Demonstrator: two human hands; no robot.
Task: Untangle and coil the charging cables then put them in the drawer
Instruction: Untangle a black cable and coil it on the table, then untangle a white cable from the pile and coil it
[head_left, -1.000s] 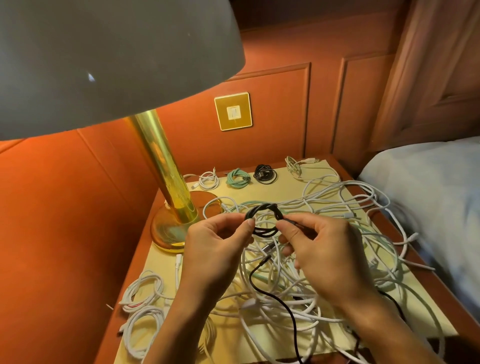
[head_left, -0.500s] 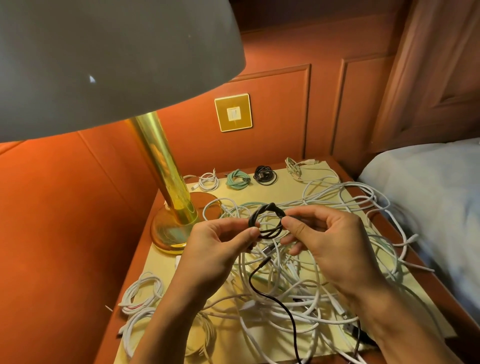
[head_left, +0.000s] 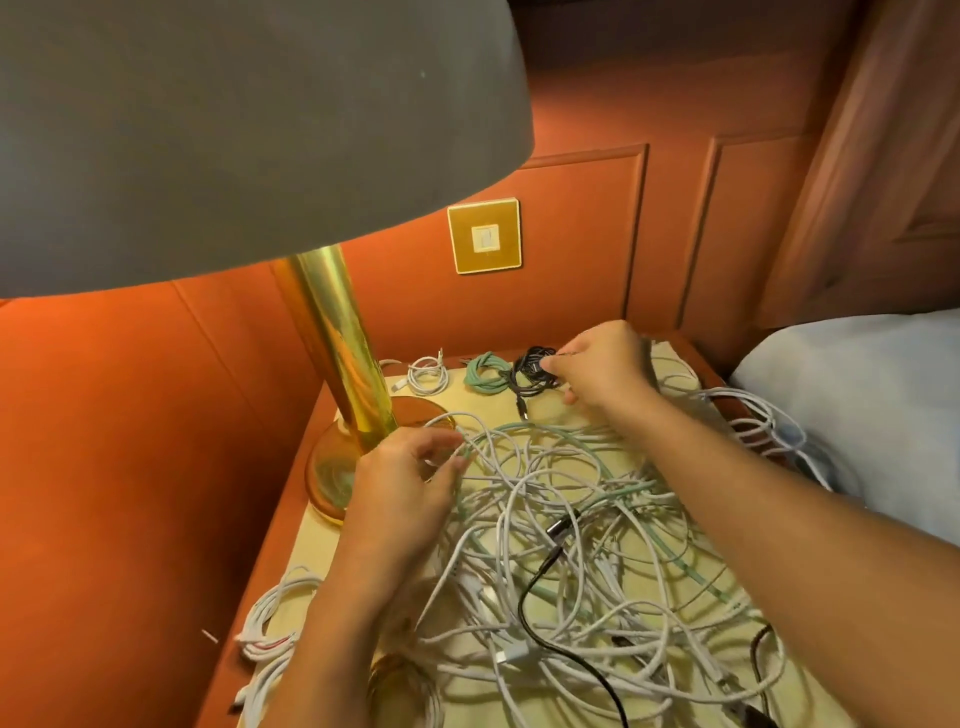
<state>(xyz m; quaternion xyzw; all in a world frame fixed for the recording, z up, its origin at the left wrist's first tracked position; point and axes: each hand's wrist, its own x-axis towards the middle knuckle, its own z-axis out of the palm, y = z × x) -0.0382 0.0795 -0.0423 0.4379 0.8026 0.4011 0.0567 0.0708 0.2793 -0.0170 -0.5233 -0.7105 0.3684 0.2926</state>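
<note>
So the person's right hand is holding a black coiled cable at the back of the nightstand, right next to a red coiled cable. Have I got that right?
Almost. The head view shows the right hand pinching the black coiled cable at the back of the nightstand, but it is next to a green coiled cable, not a red one.

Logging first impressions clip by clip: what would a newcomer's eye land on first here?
The sprawling tangle of white cables covers the middle of the nightstand, with the left hand at its edge by the lamp base. Next come the big grey lampshade filling the upper left, and the right hand at the back row, pinching a black coil beside a green coil.
</note>
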